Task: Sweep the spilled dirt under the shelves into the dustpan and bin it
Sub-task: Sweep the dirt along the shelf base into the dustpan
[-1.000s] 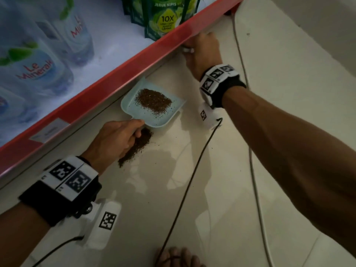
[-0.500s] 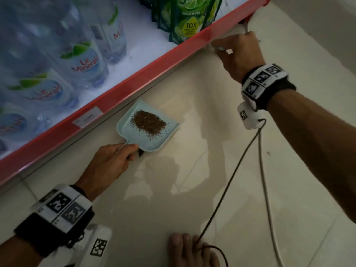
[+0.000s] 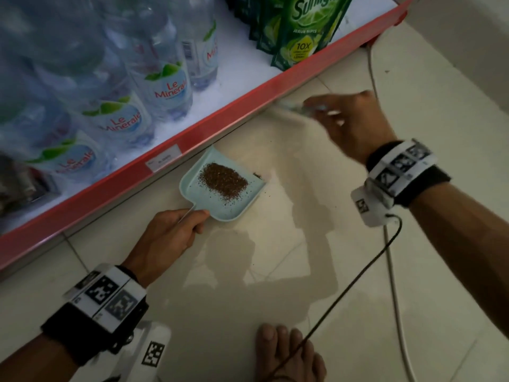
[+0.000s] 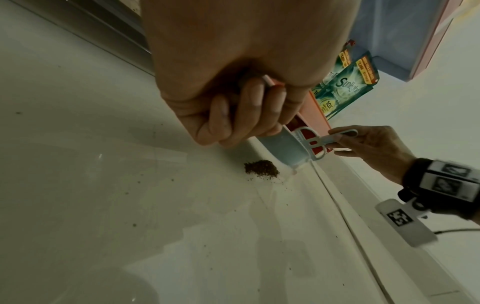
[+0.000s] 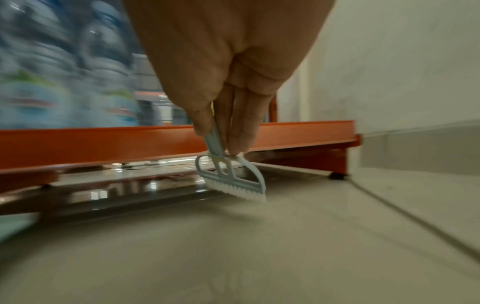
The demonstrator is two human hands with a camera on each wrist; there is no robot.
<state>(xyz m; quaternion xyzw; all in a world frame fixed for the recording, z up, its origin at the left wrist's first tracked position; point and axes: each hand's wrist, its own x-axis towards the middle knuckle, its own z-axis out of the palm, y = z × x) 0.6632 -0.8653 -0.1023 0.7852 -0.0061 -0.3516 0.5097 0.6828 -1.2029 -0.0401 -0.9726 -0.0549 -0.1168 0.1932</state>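
A pale blue dustpan (image 3: 220, 206) with a heap of brown dirt (image 3: 224, 181) in it sits close under the red shelf edge (image 3: 220, 119). My left hand (image 3: 192, 221) grips its handle. In the left wrist view the dustpan (image 4: 283, 148) is tilted off the floor, and a small dirt pile (image 4: 261, 169) lies on the tiles below it. My right hand (image 3: 325, 111) pinches the handle of a small pale blue brush (image 5: 233, 181), whose bristles hang just above the floor in front of the shelf. That brush (image 3: 297, 108) is a blur in the head view.
Water bottles (image 3: 165, 86) and green soap pouches (image 3: 300, 31) stand on the low shelf. A dark cable (image 3: 358, 285) and a white cable (image 3: 394, 285) cross the tiled floor at right. A bare foot (image 3: 286, 351) is at the bottom. Specks of dirt dot the tiles.
My right hand has drawn back from under the shelf edge, to the right and toward me, with the brush. The floor pile beside my left hand no longer shows in the head view.
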